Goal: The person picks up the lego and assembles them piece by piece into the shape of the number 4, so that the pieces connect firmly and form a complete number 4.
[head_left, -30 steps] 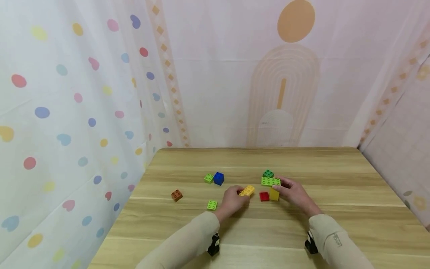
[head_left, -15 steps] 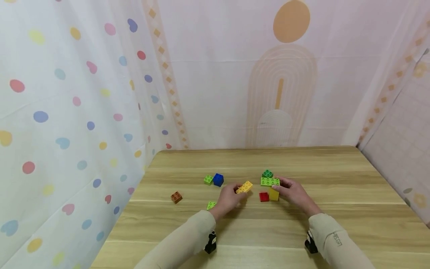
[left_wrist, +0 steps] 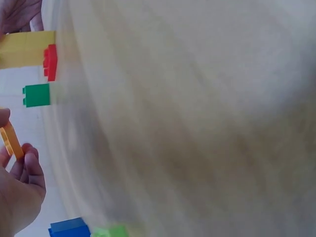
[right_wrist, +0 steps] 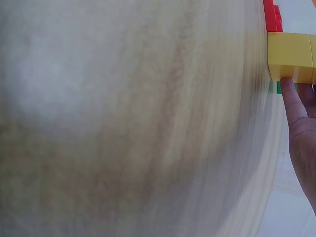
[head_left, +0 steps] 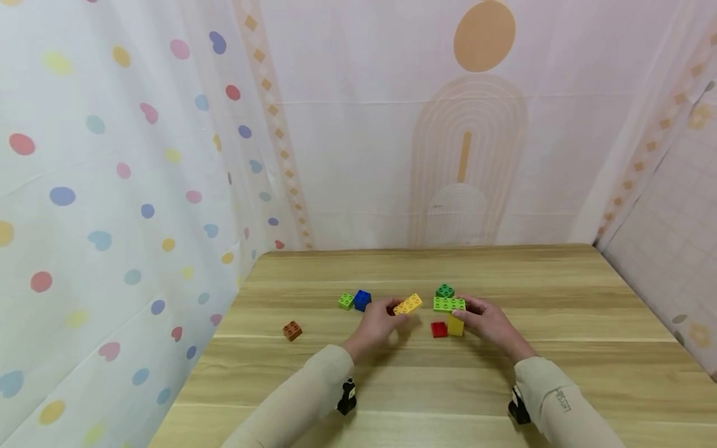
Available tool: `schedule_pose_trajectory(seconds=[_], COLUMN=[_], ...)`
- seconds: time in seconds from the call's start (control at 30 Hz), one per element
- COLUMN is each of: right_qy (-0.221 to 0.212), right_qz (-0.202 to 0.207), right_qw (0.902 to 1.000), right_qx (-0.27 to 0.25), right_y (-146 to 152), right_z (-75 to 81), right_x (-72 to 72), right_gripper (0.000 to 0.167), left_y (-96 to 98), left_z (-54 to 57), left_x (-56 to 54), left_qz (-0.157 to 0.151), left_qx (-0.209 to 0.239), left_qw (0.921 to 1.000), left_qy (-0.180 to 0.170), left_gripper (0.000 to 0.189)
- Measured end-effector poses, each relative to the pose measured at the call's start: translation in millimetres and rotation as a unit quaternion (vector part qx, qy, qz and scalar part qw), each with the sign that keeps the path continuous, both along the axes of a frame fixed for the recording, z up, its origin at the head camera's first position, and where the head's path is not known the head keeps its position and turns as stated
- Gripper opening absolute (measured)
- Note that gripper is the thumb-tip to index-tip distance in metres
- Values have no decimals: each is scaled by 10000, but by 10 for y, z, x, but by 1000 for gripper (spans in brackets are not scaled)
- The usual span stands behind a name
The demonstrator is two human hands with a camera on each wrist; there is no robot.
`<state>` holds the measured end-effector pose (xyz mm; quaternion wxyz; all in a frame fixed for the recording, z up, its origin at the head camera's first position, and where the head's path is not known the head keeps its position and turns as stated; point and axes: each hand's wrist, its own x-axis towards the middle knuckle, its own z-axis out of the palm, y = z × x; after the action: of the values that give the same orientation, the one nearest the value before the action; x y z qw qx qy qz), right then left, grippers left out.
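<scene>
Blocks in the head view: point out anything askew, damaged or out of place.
No damage shows. The orange block tilts, but the left hand holds it in the air, so that seems normal. The brown block lies alone at the left, apart from the others.

Head view down over both hands (head_left: 376,325) (head_left: 490,322)

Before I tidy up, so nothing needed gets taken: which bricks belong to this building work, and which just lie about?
Seemingly in the job: orange brick, held in left fingers; yellow block, held in right fingers; long lime brick above it.

Apparently lying about: red brick, dark green brick, blue block, small lime brick, brown brick.
</scene>
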<state>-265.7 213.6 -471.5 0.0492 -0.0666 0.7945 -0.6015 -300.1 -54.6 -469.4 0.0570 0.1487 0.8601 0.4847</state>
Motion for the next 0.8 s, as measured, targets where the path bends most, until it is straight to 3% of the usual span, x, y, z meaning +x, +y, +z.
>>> schedule_pose_trajectory(seconds=[0.43, 0.8], right_qy=[-111, -251], right_qz=[50, 92], right_qw=[9999, 9996], right_qx=[41, -15], right_y=[19, 9], right_z=[-32, -13], right_x=[-11, -30], right_gripper=[54, 56], left_y=[31, 116], left_z=[249, 384], left_x=[-150, -228], left_qz=[-211, -794], left_qx=[-207, -189], left_qw=[9995, 9966], left_qy=[129, 121], left_gripper=[38, 35])
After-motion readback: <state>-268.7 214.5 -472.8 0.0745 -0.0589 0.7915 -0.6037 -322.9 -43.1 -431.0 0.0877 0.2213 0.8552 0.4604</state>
